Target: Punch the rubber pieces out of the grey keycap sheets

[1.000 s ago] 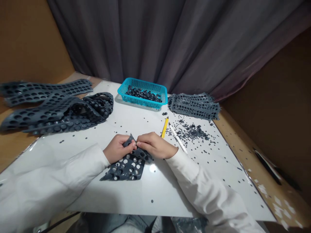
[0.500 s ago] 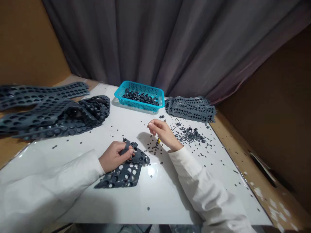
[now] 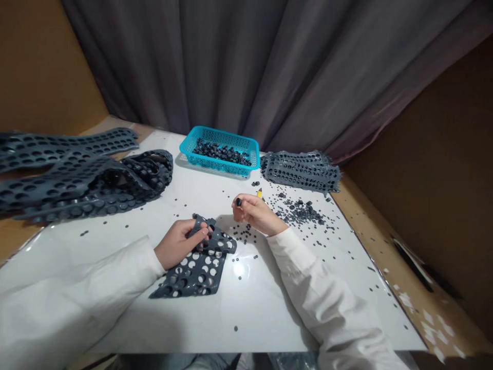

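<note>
A dark grey rubber sheet with rows of round holes (image 3: 198, 272) is folded over at its upper part. My left hand (image 3: 179, 241) is closed on that fold, thumb on top, while the lower part rests on the table. To its right, above the table, my right hand (image 3: 258, 213) pinches a small black round plug (image 3: 239, 202) between thumb and fingers. A yellow tool with a dark tip (image 3: 260, 193) sticks out behind this hand; most of it is hidden, and I cannot tell its kind. Small dark discs (image 3: 244, 234) lie scattered beneath the hand.
A blue basket (image 3: 219, 167) holding many black plugs stands at the back. Large perforated sheets (image 3: 96, 180) are heaped on the left. Another folded sheet (image 3: 302, 172) lies at the back right, with a pile of dark bits (image 3: 306, 213) before it on the white table (image 3: 269, 318).
My right hand has turned, so the black plug in its fingertips now shows. The yellow part has gone from below the hand to above it. My left hand keeps its hold, the fold slightly shifted.
</note>
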Demonstrator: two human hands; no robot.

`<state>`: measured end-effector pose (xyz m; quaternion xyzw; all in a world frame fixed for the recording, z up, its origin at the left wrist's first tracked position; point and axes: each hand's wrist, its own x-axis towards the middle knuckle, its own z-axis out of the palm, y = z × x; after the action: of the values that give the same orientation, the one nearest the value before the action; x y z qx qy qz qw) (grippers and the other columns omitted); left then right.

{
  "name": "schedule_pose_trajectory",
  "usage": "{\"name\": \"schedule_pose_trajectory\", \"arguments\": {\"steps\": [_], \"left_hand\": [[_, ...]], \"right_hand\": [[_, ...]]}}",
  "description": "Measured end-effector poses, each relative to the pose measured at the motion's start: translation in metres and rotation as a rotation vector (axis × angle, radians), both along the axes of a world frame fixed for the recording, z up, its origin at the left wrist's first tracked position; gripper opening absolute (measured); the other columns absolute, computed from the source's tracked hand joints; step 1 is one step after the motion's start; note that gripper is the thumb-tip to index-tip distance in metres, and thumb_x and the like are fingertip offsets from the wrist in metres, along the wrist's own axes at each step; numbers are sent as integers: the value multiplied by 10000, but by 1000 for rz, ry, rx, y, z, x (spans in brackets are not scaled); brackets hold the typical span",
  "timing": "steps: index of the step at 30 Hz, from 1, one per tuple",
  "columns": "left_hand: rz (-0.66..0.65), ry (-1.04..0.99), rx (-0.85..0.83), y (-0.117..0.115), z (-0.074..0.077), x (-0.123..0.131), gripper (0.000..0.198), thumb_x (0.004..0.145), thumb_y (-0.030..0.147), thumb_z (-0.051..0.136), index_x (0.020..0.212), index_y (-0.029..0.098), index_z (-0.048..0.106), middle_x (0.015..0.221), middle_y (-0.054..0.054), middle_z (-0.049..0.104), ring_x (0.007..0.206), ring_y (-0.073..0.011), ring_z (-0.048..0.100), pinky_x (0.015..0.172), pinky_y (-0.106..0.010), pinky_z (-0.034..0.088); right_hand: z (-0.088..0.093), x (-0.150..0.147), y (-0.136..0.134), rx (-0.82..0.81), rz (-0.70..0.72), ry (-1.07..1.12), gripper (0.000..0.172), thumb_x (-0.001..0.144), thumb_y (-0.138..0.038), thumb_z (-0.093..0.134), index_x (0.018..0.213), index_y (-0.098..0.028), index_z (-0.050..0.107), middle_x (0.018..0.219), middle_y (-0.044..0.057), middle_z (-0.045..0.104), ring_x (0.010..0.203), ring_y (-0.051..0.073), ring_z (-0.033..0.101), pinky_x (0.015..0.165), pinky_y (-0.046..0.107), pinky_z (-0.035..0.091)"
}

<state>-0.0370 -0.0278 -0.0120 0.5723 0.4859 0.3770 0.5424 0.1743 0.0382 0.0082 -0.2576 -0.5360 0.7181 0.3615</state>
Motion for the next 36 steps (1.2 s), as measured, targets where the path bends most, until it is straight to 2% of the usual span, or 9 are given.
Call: {"name": "schedule_pose_trajectory", "arguments": {"steps": [4, 7, 9, 12, 15, 19, 20, 24, 36], "left_hand": [[29, -24, -68, 1, 2, 3, 288, 725, 434, 590, 725, 146, 591, 719, -16, 643, 600, -135, 556, 506, -224, 462], [54, 4, -89, 2, 3, 5, 289, 706, 433, 614, 736, 148, 574, 606, 23, 584, 529, -115, 511, 473, -212, 433], [54, 18, -88, 1, 2, 5, 288, 706, 426, 618, 764, 148, 573, 557, 44, 535, 500, -105, 483, 465, -208, 423], [46, 39, -54, 1, -1, 5, 276, 728, 419, 599, 772, 147, 574, 595, 34, 543, 527, -111, 491, 474, -210, 417], [52, 93, 27, 1, -2, 3, 255, 753, 397, 578, 758, 142, 587, 642, 12, 579, 589, -130, 523, 536, -224, 427], [28, 107, 129, 2, 1, 4, 233, 776, 362, 549, 759, 135, 601, 702, -10, 620, 686, -159, 560, 644, -249, 441], [11, 105, 154, 2, 1, 4, 225, 780, 351, 542, 751, 136, 601, 707, -11, 622, 697, -161, 562, 651, -248, 440], [-42, 118, 225, 0, 1, 4, 206, 793, 319, 524, 714, 139, 586, 674, 1, 602, 674, -146, 541, 620, -229, 423], [-69, 232, 287, -4, 10, 2, 348, 843, 393, 425, 576, 170, 435, 537, 46, 346, 537, -104, 356, 514, -217, 302]], "right_hand": [[6, 9, 36, 141, -119, -202, 360, 734, -504, 596, 786, -148, 593, 577, -35, 467, 499, 77, 413, 521, 235, 340], [16, 17, 86, 384, -447, -510, 258, 755, -396, 593, 790, -140, 595, 643, 2, 527, 565, 107, 461, 590, 270, 379], [24, 18, 117, 554, -663, -785, 224, 757, -331, 593, 858, -133, 615, 776, 61, 589, 726, 173, 523, 709, 334, 401], [38, 10, 134, 743, -732, -1140, 315, 745, -353, 604, 972, -136, 624, 1074, 149, 563, 1025, 312, 460, 834, 455, 360], [49, -6, 101, 991, -643, -1097, 287, 795, -363, 549, 955, -134, 614, 1071, 149, 551, 1017, 287, 462, 829, 429, 366], [51, -24, 16, 1060, 116, -888, 278, 856, -420, 464, 840, -158, 557, 727, 29, 578, 643, 130, 503, 623, 258, 378], [50, -26, -2, 1056, 157, -917, 291, 847, -443, 475, 856, -160, 543, 704, 23, 571, 616, 127, 490, 596, 250, 360], [41, -27, -34, 1014, 159, -948, 284, 865, -441, 451, 862, -164, 510, 713, 33, 569, 634, 135, 494, 591, 245, 346], [16, -15, -19, 691, -18, -551, 231, 846, -355, 503, 708, -170, 523, 611, -13, 523, 588, 112, 472, 587, 226, 380]]}}
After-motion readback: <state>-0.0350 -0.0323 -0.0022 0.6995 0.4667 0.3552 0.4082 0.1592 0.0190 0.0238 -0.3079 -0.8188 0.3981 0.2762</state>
